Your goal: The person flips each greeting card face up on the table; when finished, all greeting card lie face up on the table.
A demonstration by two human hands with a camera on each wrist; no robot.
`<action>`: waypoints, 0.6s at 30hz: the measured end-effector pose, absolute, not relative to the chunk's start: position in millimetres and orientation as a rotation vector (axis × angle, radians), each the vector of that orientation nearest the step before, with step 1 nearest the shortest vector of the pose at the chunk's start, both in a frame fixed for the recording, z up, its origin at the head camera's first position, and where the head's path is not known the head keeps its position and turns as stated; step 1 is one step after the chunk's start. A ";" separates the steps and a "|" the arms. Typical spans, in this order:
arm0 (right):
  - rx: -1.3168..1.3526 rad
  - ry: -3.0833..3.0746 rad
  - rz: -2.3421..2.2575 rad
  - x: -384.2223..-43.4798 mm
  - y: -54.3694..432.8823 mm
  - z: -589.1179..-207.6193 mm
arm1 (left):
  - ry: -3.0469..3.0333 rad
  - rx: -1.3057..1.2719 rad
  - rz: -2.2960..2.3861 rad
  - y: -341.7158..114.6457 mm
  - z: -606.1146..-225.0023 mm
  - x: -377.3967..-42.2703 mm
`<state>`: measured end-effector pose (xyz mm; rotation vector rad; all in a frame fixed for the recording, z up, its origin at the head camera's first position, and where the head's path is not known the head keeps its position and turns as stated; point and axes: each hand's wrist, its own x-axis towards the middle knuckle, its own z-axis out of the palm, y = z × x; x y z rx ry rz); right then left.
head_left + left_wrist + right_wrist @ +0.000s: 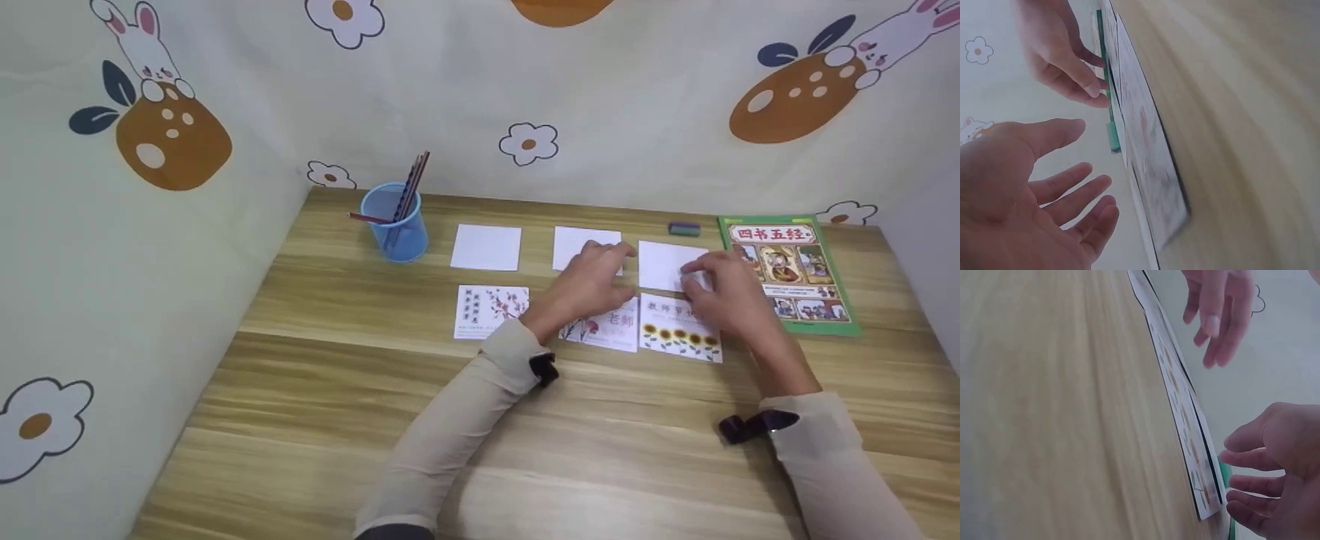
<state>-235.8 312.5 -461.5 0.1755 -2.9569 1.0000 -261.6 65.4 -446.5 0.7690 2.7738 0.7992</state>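
Observation:
My left hand (589, 281) reaches over the middle column of cards, its fingers spread and gently bent with nothing between them. Under it lie a blank white card (581, 238) and a card with pink flowers (611, 334), both partly hidden. At the right column, my right hand (727, 296) has its thumb and fingertips right at the right side of another blank card (658, 264). In the right wrist view its fingers (1255, 486) are loosely bent beside the card edges. Below that blank card lies a sunflower card (679, 341), its upper right corner covered by the hand.
A third blank card (486, 247) lies at left above a plum-blossom card (487, 311). Behind them stands a blue mesh cup (405, 238) of pencils. A green-bordered book (814, 315) lies right, near a small dark-and-green block (684, 229). Patterned cloth (450, 90) hangs behind the table.

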 end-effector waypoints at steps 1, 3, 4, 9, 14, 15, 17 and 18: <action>0.161 -2.965 1.000 -236.0 312.2 -462.0 | 2.773 0.728 0.796 70.8 -447.0 -263.8; 0.131 -2.985 1.001 -236.6 311.4 -462.9 | 2.776 0.639 0.776 80.7 -447.5 -267.8; 0.121 -2.992 0.997 -236.5 311.0 -463.0 | 2.784 0.601 0.760 85.3 -447.5 -269.3; 0.110 -3.004 0.982 -237.4 309.6 -463.7 | 2.820 0.500 0.673 104.0 -448.0 -273.3; 0.132 -2.987 0.977 -238.3 311.0 -464.0 | 2.804 0.501 0.697 114.8 -448.7 -272.9; 0.136 -2.985 0.976 -238.4 311.6 -464.0 | 2.793 0.506 0.719 116.1 -448.9 -272.7; 0.140 -2.985 0.974 -238.1 312.9 -463.6 | 2.773 0.515 0.766 117.9 -449.5 -272.8; 0.139 -2.987 0.973 -237.9 313.6 -463.4 | 2.759 0.513 0.804 118.4 -449.8 -273.0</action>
